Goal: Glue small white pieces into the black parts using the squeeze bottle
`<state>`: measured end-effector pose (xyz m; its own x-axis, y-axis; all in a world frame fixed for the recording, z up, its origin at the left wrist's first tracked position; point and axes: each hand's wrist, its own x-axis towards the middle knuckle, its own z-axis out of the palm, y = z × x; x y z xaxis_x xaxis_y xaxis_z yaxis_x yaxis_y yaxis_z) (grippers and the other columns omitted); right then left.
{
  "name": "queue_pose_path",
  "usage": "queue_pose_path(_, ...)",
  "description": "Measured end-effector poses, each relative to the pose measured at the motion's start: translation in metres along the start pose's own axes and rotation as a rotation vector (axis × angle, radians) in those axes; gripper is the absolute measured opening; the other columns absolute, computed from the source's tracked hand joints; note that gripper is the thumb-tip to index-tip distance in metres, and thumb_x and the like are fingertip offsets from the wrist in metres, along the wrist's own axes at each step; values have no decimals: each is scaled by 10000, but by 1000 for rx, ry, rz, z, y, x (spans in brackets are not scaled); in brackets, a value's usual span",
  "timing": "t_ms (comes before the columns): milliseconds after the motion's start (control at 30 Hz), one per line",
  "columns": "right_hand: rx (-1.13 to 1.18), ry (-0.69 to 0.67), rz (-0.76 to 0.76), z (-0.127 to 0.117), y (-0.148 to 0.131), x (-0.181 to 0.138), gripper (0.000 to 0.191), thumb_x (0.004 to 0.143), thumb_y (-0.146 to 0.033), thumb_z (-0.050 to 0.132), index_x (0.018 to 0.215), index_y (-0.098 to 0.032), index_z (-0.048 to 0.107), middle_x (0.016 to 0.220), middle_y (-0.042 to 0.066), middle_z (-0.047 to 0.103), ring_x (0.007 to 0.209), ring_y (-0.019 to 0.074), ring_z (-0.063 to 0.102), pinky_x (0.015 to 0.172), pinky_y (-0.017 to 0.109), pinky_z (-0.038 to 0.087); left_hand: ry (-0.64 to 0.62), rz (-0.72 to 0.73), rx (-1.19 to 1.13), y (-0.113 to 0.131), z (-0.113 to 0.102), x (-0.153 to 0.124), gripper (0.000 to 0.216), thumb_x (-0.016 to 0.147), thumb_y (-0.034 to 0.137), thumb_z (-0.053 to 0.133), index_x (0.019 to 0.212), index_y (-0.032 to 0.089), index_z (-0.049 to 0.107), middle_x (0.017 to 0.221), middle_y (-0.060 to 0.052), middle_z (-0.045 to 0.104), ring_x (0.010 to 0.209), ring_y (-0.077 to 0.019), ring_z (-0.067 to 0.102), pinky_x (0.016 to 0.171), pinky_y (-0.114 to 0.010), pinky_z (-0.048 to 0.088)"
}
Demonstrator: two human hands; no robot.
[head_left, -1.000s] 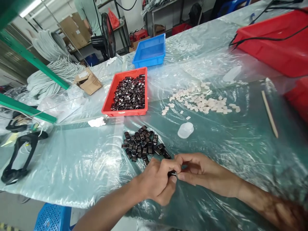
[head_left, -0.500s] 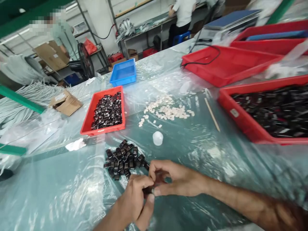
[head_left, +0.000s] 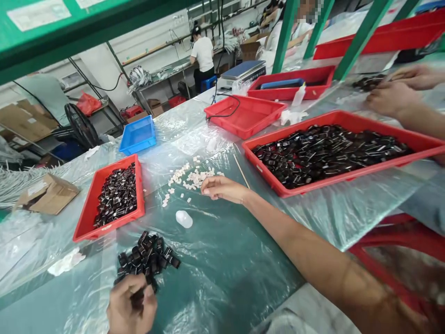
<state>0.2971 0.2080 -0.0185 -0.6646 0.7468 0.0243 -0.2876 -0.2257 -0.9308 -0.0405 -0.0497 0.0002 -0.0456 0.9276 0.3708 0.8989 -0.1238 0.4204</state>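
Note:
My left hand [head_left: 130, 306] is at the near edge of a heap of small glossy black parts [head_left: 148, 255]. Its fingers and thumb curl around a dark piece, apparently one of these parts, mostly hidden by the fingers. Reaching forward, my right hand [head_left: 220, 189] is at the near side of the scattered small white pieces [head_left: 194, 178]. Its fingertips are pressed together, and whatever they may hold is too small to make out. Between the two hands a translucent white bottle-like container [head_left: 184, 219] rests on the plastic-covered green table [head_left: 222, 260].
Red trays of black parts stand at the left [head_left: 141, 204] and right [head_left: 333, 174]. Farther back are a blue tray [head_left: 139, 147], a red tray [head_left: 246, 118] and a scale [head_left: 243, 74]. A thin stick [head_left: 241, 170] lies near the right tray. Another person's hands [head_left: 396, 97] work at far right.
My hands, together around a black part before, are now apart. The right has moved forward to the white pieces; the left is beside the black heap. The camera view has swung right.

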Motion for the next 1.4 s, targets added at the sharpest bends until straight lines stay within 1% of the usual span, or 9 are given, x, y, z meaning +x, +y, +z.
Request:
queue_pose_path(167, 55, 142, -34, -11, 17, 16, 507, 638, -527, 995, 817, -181, 671, 671, -51, 534, 613, 76, 422, 558, 226, 314, 163, -121, 124, -1, -8, 59, 296, 880, 563, 635, 788, 300, 536, 579, 48, 568, 481, -266, 648, 471, -392, 570)
queue_pose_path(267, 66, 153, -31, -6, 17, 16, 528, 615, -533, 1000, 843, -179, 681, 745, -21, 612, 620, 76, 441, 558, 231, 326, 72, -44, 312, -7, -29, 125, 531, 930, 582, 655, 1273, 191, 551, 1196, -144, 771, 1104, -386, 795, 965, -565, 663)
queue_pose_path(367, 63, 173, -37, 0, 15, 13, 526, 641, -543, 982, 873, -180, 681, 817, -5, 645, 633, 75, 461, 562, 232, 338, 28, -3, 438, -7, -63, 172, 767, 1008, 487, 637, 1585, 108, 302, 1701, -315, 429, 1576, -480, 466, 1225, -720, 463)
queue_pose_path(500, 43, 210, -48, 1, 14, 12, 531, 673, -580, 952, 865, -182, 659, 807, -6, 630, 626, 78, 445, 559, 237, 332, 102, 63, 400, 14, -98, 167, 605, 1082, 421, 550, 1617, 233, 337, 1770, -180, 376, 1670, -389, 330, 1339, -666, 354)
queue_pose_path(700, -6, 251, -35, -1, 20, 10, 532, 682, -603, 944, 867, -189, 666, 813, -2, 615, 642, 88, 434, 574, 260, 323, -3, 215, 328, 32, -116, 119, 301, 1148, 329, 421, 1144, 278, 717, 1352, -9, 726, 1348, -247, 669, 1204, -515, 556)
queue_pose_path(833, -56, 211, -19, 4, 22, 8, 496, 723, -592, 930, 878, -186, 691, 821, 2, 610, 642, 93, 436, 594, 285, 339, -238, 342, 296, 35, -90, 101, 271, 1131, 305, 508, 1045, 230, 754, 1163, -21, 809, 1108, -248, 765, 1032, -478, 651)
queue_pose_path(967, -144, 155, -16, 13, 23, 6, 486, 726, -579, 936, 937, -181, 755, 891, 26, 649, 689, 113, 494, 634, 303, 398, -473, 447, 364, 42, -34, 73, 272, 1053, 185, 613, 1310, 227, 691, 1319, -87, 771, 1238, -316, 743, 1060, -507, 659)
queue_pose_path(1067, -222, 102, -14, 18, 24, 4, 470, 753, -570, 926, 993, -190, 788, 920, 26, 663, 701, 119, 522, 667, 310, 433, -561, 517, 415, 46, -1, 59, 263, 955, 82, 687, 1179, 220, 697, 1363, -110, 732, 1257, -337, 728, 1042, -507, 660)
queue_pose_path(1400, -393, 59, 20, 26, 24, 4, 502, 785, -611, 876, 1032, -182, 790, 889, 51, 693, 769, 172, 616, 707, 333, 516, -315, 402, 65, 38, 26, 49, 60, 1049, 216, 648, 995, 224, 625, 974, -43, 770, 917, -227, 756, 874, -388, 650)
